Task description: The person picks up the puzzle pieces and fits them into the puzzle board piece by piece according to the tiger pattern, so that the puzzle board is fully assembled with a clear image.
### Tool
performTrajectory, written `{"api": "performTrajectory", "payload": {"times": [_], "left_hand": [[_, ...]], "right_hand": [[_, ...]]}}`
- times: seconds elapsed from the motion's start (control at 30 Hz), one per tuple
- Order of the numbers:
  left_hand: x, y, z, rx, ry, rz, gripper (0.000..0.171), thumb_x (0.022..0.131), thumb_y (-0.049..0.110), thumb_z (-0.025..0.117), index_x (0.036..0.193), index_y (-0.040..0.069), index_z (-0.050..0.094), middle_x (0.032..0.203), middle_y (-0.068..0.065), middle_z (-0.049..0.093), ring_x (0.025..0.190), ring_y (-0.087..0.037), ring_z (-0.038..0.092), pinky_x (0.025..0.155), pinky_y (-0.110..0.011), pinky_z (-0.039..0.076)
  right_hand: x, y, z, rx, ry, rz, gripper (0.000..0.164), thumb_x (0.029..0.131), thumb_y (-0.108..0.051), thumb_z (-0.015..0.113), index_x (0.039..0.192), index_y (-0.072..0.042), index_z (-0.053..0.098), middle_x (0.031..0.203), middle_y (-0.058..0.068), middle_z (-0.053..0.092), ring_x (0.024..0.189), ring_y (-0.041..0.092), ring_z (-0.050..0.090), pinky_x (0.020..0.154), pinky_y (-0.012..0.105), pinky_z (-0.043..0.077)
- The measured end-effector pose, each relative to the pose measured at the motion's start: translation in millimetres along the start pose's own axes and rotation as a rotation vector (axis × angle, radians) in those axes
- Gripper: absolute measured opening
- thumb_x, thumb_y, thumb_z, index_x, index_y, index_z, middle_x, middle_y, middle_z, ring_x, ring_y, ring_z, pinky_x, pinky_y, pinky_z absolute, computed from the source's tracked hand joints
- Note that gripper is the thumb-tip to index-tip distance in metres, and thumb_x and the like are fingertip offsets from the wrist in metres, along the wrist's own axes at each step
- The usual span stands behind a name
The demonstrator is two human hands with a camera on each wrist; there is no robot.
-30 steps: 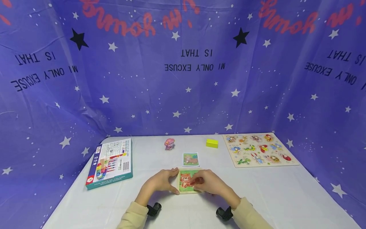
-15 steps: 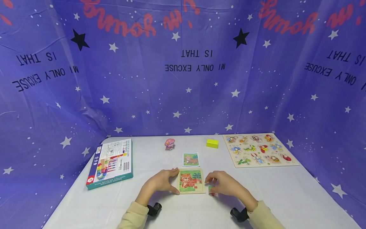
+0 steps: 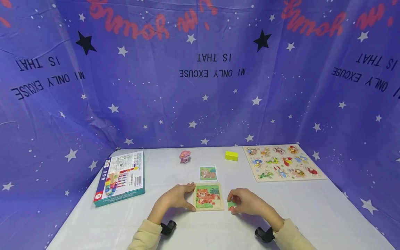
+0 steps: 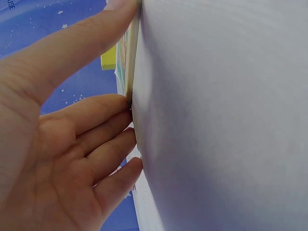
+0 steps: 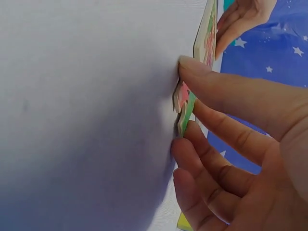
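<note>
A wooden jigsaw board with a red tiger picture lies at the front middle of the table; a gap shows at its lower right. My left hand holds the board's left edge, thumb at the near corner and fingers at the far one. Just right of the board, my right hand pinches a green and red jigsaw piece between thumb and fingers, low at the tabletop. In the right wrist view, green and pink parts show under the thumb; whether they are one piece or two I cannot tell.
Behind the board lies a picture card of an animal. Farther back are a pink toy figure and a yellow block. A boxed toy set is at the left, an insect puzzle board at the right.
My right hand has left the tiger board, moving right to a loose jigsaw piece, which its fingers now pinch. The left hand stays at the board's left edge.
</note>
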State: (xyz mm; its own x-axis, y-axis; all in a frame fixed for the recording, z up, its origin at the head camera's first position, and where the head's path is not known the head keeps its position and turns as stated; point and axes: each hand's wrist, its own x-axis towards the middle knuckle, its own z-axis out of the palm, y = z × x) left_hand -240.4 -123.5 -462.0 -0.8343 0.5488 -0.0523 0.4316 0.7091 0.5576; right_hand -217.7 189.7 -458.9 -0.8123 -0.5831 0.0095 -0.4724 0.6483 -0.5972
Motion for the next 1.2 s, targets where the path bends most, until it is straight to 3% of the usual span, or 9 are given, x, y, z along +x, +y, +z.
{"api": "performTrajectory", "payload": {"times": [0.23,0.47,0.8,1.07,1.2], "left_hand": [[1.2,0.0,0.9,-0.003,-0.004,-0.012,0.093,0.064,0.036,0.088,0.139,-0.002,0.048,0.148,-0.014,0.041,0.136,-0.034,0.037,0.112,-0.048,0.029],[1.8,-0.5,0.7,-0.004,-0.003,-0.019,0.093,0.064,0.037,0.088,0.139,-0.001,0.048,0.148,-0.013,0.041,0.136,-0.034,0.037,0.112,-0.048,0.029],[1.5,-1.7,1.4,-0.005,-0.004,-0.016,0.093,0.064,0.037,0.088,0.139,-0.001,0.048,0.148,-0.014,0.041,0.136,-0.034,0.037,0.112,-0.049,0.029],[0.3,-0.9,0.5,-0.012,-0.002,-0.005,0.092,0.065,0.035,0.088,0.139,-0.003,0.048,0.148,-0.015,0.041,0.136,-0.035,0.037,0.112,-0.049,0.03],[0.2,-0.7,0.6,-0.009,-0.003,-0.003,0.092,0.065,0.035,0.088,0.139,-0.003,0.048,0.148,-0.016,0.041,0.136,-0.035,0.037,0.112,-0.049,0.03]], "right_hand": [[-2,-2,-6,0.01,0.013,-0.009,0.028,0.07,-0.015,0.086,0.088,-0.014,0.066,0.076,0.0,0.057,0.069,0.013,0.05,0.057,0.024,0.042],[-3,0,-14,0.021,0.015,-0.03,0.022,0.074,-0.012,0.083,0.082,-0.017,0.063,0.071,-0.01,0.058,0.064,0.005,0.052,0.053,0.021,0.045],[-5,-1,-21,0.013,-0.018,-0.075,0.015,0.085,-0.005,0.071,0.098,-0.013,0.072,0.082,-0.005,0.064,0.063,0.004,0.049,0.054,0.02,0.044],[-5,-1,-16,0.025,0.066,-0.095,0.02,0.084,0.003,0.066,0.095,-0.011,0.056,0.08,-0.001,0.062,0.063,0.005,0.051,0.053,0.021,0.046],[-2,-1,-10,0.031,0.114,-0.118,0.022,0.083,0.004,0.066,0.095,-0.012,0.056,0.078,-0.003,0.063,0.063,0.004,0.052,0.054,0.021,0.044]]}}
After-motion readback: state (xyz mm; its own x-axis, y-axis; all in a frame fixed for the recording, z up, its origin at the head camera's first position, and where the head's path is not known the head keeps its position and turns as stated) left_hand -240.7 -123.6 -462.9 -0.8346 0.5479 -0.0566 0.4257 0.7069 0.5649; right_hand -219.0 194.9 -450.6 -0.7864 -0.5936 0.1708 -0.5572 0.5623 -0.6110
